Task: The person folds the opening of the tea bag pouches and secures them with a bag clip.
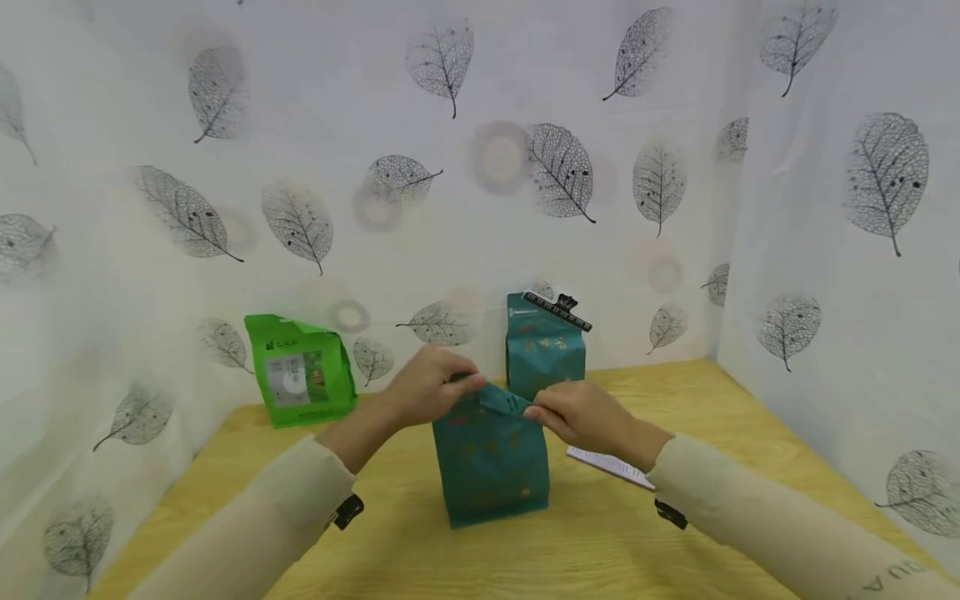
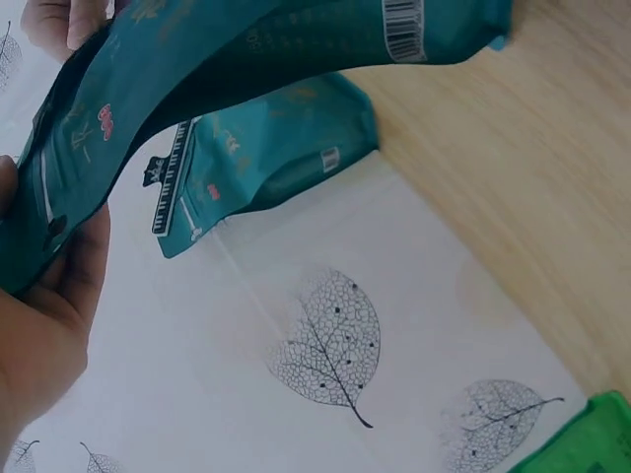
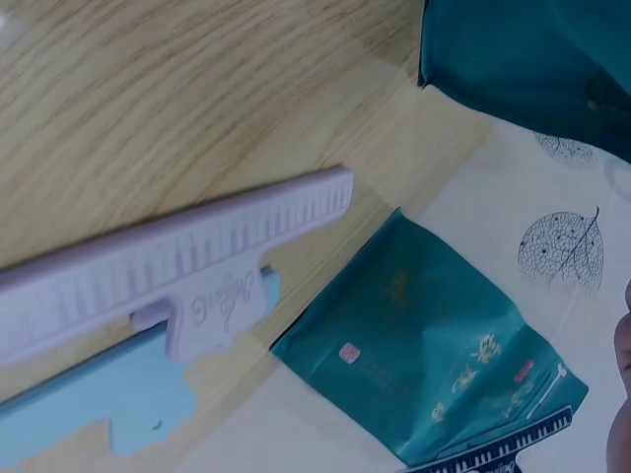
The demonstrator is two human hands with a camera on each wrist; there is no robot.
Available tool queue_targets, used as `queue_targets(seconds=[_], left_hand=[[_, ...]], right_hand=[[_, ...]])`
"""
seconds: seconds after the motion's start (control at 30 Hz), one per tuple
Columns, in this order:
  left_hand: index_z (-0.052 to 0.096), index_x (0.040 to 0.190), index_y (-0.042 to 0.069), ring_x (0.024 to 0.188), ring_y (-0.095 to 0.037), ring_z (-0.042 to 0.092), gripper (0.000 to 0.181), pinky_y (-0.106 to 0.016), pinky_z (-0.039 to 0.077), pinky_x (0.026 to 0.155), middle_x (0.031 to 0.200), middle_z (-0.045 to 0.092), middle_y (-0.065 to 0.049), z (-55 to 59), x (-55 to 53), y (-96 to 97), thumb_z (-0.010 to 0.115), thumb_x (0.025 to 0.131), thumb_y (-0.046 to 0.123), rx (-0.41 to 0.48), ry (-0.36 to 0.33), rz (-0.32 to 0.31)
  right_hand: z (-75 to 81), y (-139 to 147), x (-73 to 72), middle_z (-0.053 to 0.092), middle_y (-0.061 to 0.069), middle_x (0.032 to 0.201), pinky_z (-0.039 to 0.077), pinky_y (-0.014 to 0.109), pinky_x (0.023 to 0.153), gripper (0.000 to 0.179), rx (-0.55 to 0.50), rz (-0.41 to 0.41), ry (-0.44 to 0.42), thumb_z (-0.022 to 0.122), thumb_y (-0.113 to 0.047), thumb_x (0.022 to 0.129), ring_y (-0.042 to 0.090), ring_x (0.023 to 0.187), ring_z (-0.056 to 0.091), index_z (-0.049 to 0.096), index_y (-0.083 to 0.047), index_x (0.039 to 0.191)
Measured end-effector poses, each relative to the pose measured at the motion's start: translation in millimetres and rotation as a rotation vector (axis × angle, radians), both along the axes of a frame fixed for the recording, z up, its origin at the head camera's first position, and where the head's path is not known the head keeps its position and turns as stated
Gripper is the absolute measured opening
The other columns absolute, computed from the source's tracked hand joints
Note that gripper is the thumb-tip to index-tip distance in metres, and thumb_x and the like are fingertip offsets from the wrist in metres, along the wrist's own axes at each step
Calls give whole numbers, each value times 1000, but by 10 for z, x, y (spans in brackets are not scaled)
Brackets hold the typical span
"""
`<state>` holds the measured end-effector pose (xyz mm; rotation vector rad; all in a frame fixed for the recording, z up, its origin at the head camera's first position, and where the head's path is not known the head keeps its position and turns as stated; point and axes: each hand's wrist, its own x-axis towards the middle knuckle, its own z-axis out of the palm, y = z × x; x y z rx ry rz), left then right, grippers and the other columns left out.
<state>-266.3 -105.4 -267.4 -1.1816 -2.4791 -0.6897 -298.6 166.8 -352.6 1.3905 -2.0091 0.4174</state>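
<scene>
A teal pouch bag (image 1: 491,471) stands upright on the table in front of me, its top edge folded over. My left hand (image 1: 427,385) pinches the top's left corner between thumb and fingers. At the right corner of the same top, my right hand (image 1: 588,417) pinches the fold. In the left wrist view the left hand (image 2: 49,330) grips the teal pouch's (image 2: 187,69) upper end, partly hidden behind it. Only the edge of the right hand (image 3: 621,384) shows in the right wrist view.
Behind stands another teal pouch (image 1: 543,354) with a black piano-key clip (image 1: 557,310) across its top. A green pouch (image 1: 303,371) stands back left. Right of the held pouch lie a lilac clip (image 3: 197,261) and a light blue clip (image 3: 108,394). Leaf-printed curtains surround the table.
</scene>
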Motion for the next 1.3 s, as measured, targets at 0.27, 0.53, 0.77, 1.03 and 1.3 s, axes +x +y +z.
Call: queue_targets(seconds=[0.27,0.53,0.77,1.03,1.3], left_hand=[[75,95,10,50,6,53,16,-21,52,64,64,67,7,-35,55,1,71,94,25,-71,13,42],[75,92,10,58,0,48,14,-19,42,57,74,69,4,-78,58,37,72,88,23,-74,-7,73],[74,90,10,60,-2,52,13,-20,45,59,76,70,3,-75,44,38,72,86,22,-86,6,81],[74,95,8,72,-9,68,17,-28,56,70,82,74,0,-95,57,25,70,92,24,-87,2,78],[70,80,14,50,0,47,32,-22,41,55,54,48,8,-84,40,-17,51,105,20,-15,-18,51]], right_hand=[[23,311,-32,38,-12,61,33,21,56,30,157,-221,-268,55,-20,103,0,54,31,50,-21,74],[-173,575,75,58,1,78,48,39,65,21,550,-644,-775,77,-24,88,17,70,53,62,-9,84],[-243,582,34,55,1,75,45,36,63,23,525,-661,-804,81,-17,83,18,68,50,60,-9,80],[-173,482,9,61,4,79,50,39,66,23,564,-689,-810,83,-16,81,18,70,54,64,-5,87],[-135,440,-14,59,4,76,44,34,60,22,584,-717,-870,84,-16,80,18,64,53,64,-6,85]])
